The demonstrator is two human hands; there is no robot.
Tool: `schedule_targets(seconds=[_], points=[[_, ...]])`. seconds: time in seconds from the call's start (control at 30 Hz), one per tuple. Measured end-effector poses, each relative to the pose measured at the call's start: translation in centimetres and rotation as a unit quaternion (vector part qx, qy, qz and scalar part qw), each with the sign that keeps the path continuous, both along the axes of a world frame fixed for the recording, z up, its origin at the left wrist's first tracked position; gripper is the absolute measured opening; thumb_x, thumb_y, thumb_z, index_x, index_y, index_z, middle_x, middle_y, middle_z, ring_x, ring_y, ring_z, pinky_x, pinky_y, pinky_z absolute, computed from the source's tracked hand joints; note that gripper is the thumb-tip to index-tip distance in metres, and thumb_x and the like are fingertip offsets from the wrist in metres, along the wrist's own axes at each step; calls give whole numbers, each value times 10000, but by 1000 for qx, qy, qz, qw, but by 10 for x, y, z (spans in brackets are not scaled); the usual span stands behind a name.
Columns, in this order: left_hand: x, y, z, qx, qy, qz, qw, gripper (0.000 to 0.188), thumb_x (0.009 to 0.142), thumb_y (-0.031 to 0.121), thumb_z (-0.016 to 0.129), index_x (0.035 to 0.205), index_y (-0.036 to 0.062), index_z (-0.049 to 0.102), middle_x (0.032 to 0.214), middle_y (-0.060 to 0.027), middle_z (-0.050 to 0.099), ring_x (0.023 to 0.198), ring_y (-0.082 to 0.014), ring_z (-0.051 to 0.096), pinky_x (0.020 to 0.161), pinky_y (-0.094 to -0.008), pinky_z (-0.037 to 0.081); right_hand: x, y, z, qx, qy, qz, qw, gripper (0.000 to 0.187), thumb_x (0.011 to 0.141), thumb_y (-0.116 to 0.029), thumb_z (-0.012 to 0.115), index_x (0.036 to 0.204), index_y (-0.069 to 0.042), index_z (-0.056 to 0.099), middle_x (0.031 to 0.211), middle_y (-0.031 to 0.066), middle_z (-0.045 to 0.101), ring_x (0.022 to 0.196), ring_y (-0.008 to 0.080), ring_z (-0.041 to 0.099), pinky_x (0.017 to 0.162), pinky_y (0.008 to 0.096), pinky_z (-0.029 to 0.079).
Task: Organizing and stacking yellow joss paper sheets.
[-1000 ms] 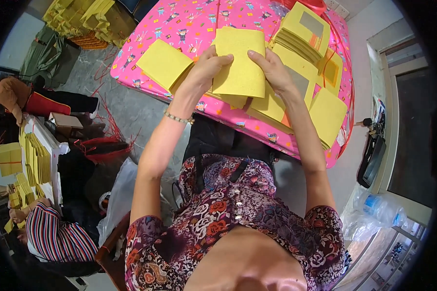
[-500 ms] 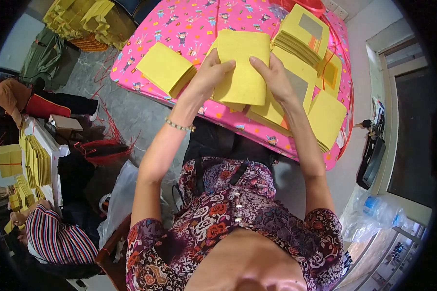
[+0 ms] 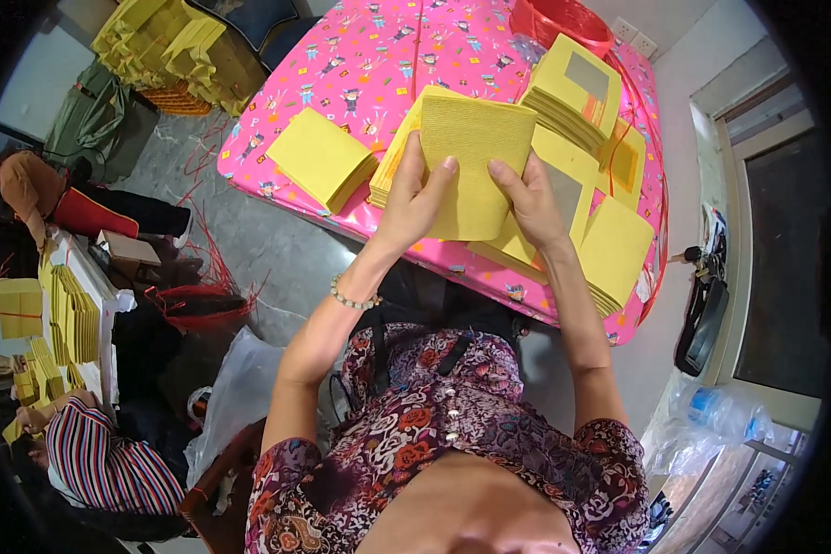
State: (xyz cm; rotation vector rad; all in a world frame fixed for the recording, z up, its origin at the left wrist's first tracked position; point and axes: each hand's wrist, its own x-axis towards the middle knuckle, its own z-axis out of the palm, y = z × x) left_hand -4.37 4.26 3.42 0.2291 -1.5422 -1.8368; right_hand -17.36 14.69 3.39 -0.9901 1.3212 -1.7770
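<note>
Between both hands is a wad of yellow paper, held up over the near edge of the table. My left hand grips its left side, thumb on the near face and fingers behind. On the right edge, my right hand pinches it the same way. A yellow paper stack with orange print shows partly behind my left hand. Below my right hand lies another yellow stack with a grey patch, partly covered. To the left sits a separate plain yellow stack.
The table has a pink patterned cover. More yellow stacks and a red basket stand at its far right, another pile at the near right. A person in a striped top works beside a side table at left.
Both hands have come nearer and slightly right with the yellow paper wad, which is now tilted. More of the orange-printed stack shows behind it. The whole view has shifted a little.
</note>
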Motion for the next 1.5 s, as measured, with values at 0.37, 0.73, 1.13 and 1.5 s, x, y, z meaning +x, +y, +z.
schedule_targets(seconds=[0.37,0.73,1.13,1.5], points=[[7,2,-3,21,12,11,1000,372,944,53,484,1296,2,374,1214,-88,526,1127,-134,491,952,-283,394,5,-1,8,-51,-28,-30,998,314,938,-159,565,1201,10,529,1071,50,630,950,84,582,844,247,462],[24,-3,-10,55,-41,24,997,375,930,62,510,1293,21,424,1224,-70,550,1126,-119,508,954,-290,404,0,-10,4,2,13,-57,998,202,931,-164,581,1016,18,601,883,27,654,774,33,571,686,192,458],[38,-9,-12,85,-100,28,991,381,923,27,491,1298,18,422,1213,-72,561,1109,-127,531,949,-297,415,12,-9,13,42,51,-62,996,187,913,-166,607,936,20,600,816,17,644,728,26,554,629,181,446],[44,-10,-10,112,-111,17,987,373,915,36,493,1284,3,449,1222,-85,564,1117,-135,532,956,-290,401,9,-2,-4,114,99,-12,988,273,879,-213,646,956,49,650,798,46,681,729,50,602,623,213,472]])
